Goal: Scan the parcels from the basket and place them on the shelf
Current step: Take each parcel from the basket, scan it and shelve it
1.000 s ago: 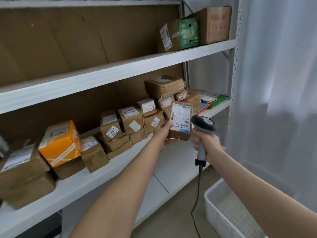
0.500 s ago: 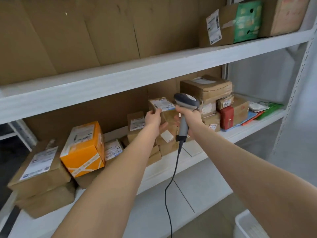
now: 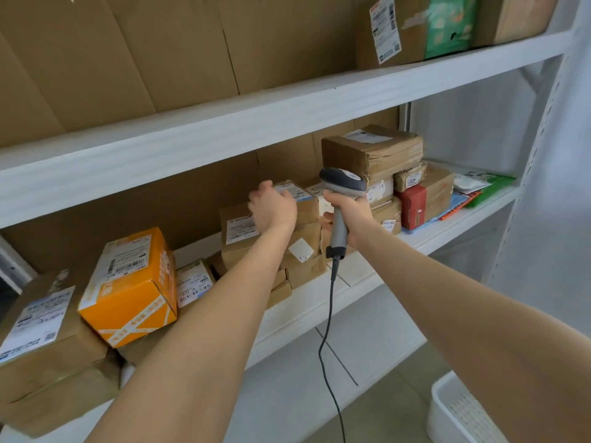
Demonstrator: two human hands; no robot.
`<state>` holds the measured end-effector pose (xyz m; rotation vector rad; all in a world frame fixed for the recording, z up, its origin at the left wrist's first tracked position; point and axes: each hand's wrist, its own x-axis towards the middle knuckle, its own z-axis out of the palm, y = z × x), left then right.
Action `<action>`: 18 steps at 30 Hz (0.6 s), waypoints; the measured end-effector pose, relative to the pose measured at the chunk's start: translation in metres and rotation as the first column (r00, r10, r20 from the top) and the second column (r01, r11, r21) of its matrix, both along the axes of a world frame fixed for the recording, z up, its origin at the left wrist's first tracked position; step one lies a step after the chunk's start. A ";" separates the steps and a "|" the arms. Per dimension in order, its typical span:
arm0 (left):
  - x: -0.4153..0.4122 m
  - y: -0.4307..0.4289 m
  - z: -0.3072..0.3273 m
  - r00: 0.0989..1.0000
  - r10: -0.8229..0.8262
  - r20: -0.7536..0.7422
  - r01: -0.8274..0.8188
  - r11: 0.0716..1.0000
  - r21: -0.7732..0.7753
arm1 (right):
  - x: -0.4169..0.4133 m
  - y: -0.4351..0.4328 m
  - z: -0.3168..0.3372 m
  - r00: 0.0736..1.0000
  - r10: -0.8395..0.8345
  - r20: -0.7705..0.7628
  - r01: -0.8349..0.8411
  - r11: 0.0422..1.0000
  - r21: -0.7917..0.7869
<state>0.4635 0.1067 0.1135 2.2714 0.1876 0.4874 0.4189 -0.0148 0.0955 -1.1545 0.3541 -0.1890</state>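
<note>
My left hand (image 3: 271, 209) grips a small brown parcel (image 3: 302, 199) with a white label, holding it on top of a stack of brown boxes (image 3: 303, 247) on the middle shelf (image 3: 358, 276). My right hand (image 3: 351, 212) is wrapped round the handle of a grey corded barcode scanner (image 3: 342, 183), held upright just right of that parcel. The white basket (image 3: 454, 410) shows only a corner at the bottom right, on the floor; no parcels are visible in that corner.
The middle shelf holds many parcels: an orange box (image 3: 131, 289), brown boxes at the left (image 3: 41, 340), a taped brown box (image 3: 374, 148), a red box (image 3: 412, 206) and flat mailers (image 3: 479, 187). The upper shelf (image 3: 287, 107) carries a green-and-brown box (image 3: 422, 27). The scanner cable (image 3: 326, 346) hangs down.
My left hand carried the small parcel from in front of the scanner up and back onto the box stack on the middle shelf. The scanner hand rose with it. The view swung left.
</note>
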 end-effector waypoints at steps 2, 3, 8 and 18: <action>-0.009 -0.017 0.002 0.986 -0.106 0.126 0.104 0.994 0.019 | -0.014 -0.012 -0.001 0.999 -0.031 -0.010 0.031 0.999 0.013; -0.014 -0.029 0.001 0.974 -0.174 0.143 0.172 0.985 0.024 | -0.024 -0.019 -0.001 0.999 -0.043 -0.013 0.044 0.999 0.030; -0.051 -0.109 -0.022 0.914 -0.406 -0.019 0.405 0.914 -0.034 | -0.088 -0.070 -0.013 0.988 -0.146 -0.058 0.153 0.974 0.166; -0.178 -0.272 -0.090 0.664 -0.707 -0.244 0.731 0.682 0.009 | -0.238 -0.211 -0.083 0.860 -0.494 -0.128 0.500 0.767 0.402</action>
